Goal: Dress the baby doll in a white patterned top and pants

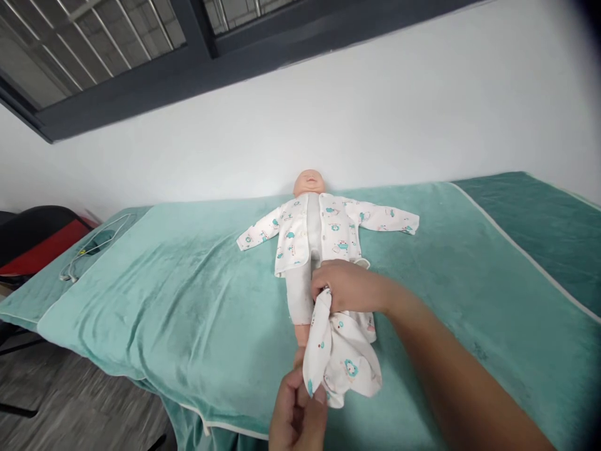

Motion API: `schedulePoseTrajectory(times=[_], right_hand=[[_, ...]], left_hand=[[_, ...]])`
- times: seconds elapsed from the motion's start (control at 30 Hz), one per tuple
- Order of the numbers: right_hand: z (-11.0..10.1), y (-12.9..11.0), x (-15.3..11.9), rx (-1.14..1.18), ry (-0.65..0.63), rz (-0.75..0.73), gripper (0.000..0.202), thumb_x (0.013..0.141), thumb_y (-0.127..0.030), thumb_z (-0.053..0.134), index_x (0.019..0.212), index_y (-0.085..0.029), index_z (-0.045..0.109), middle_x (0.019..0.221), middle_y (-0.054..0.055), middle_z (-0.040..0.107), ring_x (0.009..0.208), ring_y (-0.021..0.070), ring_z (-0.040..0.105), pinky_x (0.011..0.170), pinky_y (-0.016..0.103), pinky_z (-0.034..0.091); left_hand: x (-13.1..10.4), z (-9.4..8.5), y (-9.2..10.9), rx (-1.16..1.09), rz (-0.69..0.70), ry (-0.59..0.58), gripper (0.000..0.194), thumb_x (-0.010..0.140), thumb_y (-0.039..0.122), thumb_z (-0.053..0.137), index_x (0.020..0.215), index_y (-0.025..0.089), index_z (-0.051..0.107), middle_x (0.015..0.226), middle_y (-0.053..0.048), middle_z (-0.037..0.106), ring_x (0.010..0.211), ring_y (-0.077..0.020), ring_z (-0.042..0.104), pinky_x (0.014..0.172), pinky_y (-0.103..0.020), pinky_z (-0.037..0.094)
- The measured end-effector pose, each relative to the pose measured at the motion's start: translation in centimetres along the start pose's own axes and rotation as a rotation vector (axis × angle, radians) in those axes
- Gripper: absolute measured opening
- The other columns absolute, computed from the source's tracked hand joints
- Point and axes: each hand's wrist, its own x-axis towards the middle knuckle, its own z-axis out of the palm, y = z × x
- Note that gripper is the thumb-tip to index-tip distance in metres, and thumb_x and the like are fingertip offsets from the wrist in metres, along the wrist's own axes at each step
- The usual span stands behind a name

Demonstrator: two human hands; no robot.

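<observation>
A baby doll (310,182) lies on its back in a patterned white jacket (337,227), its front parted over a pale body. White printed trousers (353,363) are bunched around the doll's leg on the right. My right hand (350,286) grips the trousers near the top of that leg, fingers curled into the cloth. Lower down, my left hand (300,410) pinches the end of a trouser leg beside the doll's bare foot on the left. The other foot is hidden by the cloth.
A green blanket (211,300) with wrinkles covers the table, against a white wall (375,119). A white cable (101,241) lies at the far left, near a black and red chair (47,241). A barred window (94,44) is above.
</observation>
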Motion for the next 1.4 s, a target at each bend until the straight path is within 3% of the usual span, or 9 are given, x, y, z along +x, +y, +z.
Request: schedulePoseTrajectory(times=[0.17, 0.33, 0.43, 0.63, 0.83, 1.0, 1.2, 1.4], right_hand=[[0.4, 0.1, 0.1, 0.037, 0.063, 0.056, 0.010, 0.067, -0.017, 0.076, 0.069, -0.024, 0.069, 0.077, 0.001, 0.069, 0.076, 0.0219, 0.059, 0.069, 0.034, 0.040], [0.5, -0.2, 0.2, -0.009, 0.068, 0.051, 0.011, 0.069, -0.024, 0.078, 0.064, -0.025, 0.067, 0.072, 0.003, 0.067, 0.074, 0.0234, 0.057, 0.069, 0.036, 0.040], [0.5, -0.5, 0.2, -0.033, 0.065, 0.050, 0.008, 0.069, -0.024, 0.077, 0.068, -0.025, 0.069, 0.074, 0.002, 0.068, 0.076, 0.0235, 0.057, 0.070, 0.035, 0.040], [0.5, -0.3, 0.2, -0.027, 0.033, 0.039, 0.005, 0.069, -0.023, 0.075, 0.073, -0.025, 0.071, 0.080, 0.002, 0.072, 0.080, 0.0244, 0.058, 0.072, 0.035, 0.039], [0.6, 0.0, 0.1, -0.015, 0.037, 0.002, 0.012, 0.068, -0.016, 0.073, 0.072, -0.027, 0.071, 0.079, 0.000, 0.071, 0.080, 0.0249, 0.058, 0.073, 0.036, 0.039], [0.4, -0.5, 0.0, -0.058, 0.016, 0.006, 0.013, 0.069, -0.015, 0.072, 0.074, -0.026, 0.073, 0.081, 0.000, 0.071, 0.083, 0.0239, 0.058, 0.076, 0.035, 0.039], [0.5, -0.8, 0.2, -0.140, 0.017, 0.008, 0.007, 0.070, -0.017, 0.072, 0.072, -0.024, 0.071, 0.076, 0.001, 0.070, 0.080, 0.0228, 0.057, 0.072, 0.035, 0.038], [0.5, -0.7, 0.1, -0.108, 0.022, -0.008, 0.006, 0.071, -0.021, 0.070, 0.074, -0.025, 0.073, 0.081, 0.001, 0.073, 0.080, 0.0237, 0.058, 0.074, 0.036, 0.040]], left_hand=[[2.2, -1.5, 1.3, -0.118, -0.064, 0.003, 0.042, 0.065, 0.044, 0.086, 0.093, 0.017, 0.071, 0.081, -0.006, 0.074, 0.079, -0.0232, 0.070, 0.073, -0.031, 0.054], [3.6, -2.1, 3.0, -0.227, -0.221, -0.075, 0.027, 0.068, 0.030, 0.081, 0.085, 0.014, 0.067, 0.084, -0.007, 0.075, 0.072, -0.0206, 0.069, 0.063, -0.031, 0.057], [4.2, -2.5, 3.2, -0.283, -0.354, -0.134, 0.018, 0.071, 0.022, 0.075, 0.084, 0.015, 0.065, 0.080, -0.006, 0.073, 0.064, -0.0177, 0.066, 0.053, -0.029, 0.055], [4.9, -2.9, 2.7, -0.338, -0.500, -0.205, 0.019, 0.071, 0.019, 0.072, 0.087, 0.014, 0.064, 0.077, -0.005, 0.071, 0.058, -0.0161, 0.063, 0.044, -0.024, 0.049], [4.8, -1.7, 2.2, -0.375, -0.532, -0.290, 0.019, 0.073, 0.021, 0.069, 0.090, 0.015, 0.063, 0.079, -0.004, 0.070, 0.058, -0.0148, 0.063, 0.043, -0.024, 0.050], [5.5, -1.3, 2.9, -0.230, -0.495, -0.394, 0.025, 0.071, 0.026, 0.070, 0.092, 0.014, 0.061, 0.074, -0.003, 0.067, 0.055, -0.0151, 0.061, 0.042, -0.027, 0.053], [5.7, -1.5, 4.0, -0.050, -0.371, -0.322, 0.028, 0.070, 0.031, 0.072, 0.088, 0.017, 0.056, 0.070, -0.001, 0.065, 0.058, -0.0157, 0.061, 0.047, -0.028, 0.056], [3.7, -1.8, 3.3, -0.144, -0.438, -0.157, 0.041, 0.073, 0.035, 0.077, 0.106, 0.017, 0.060, 0.086, -0.005, 0.070, 0.068, -0.0169, 0.065, 0.049, -0.025, 0.055]])
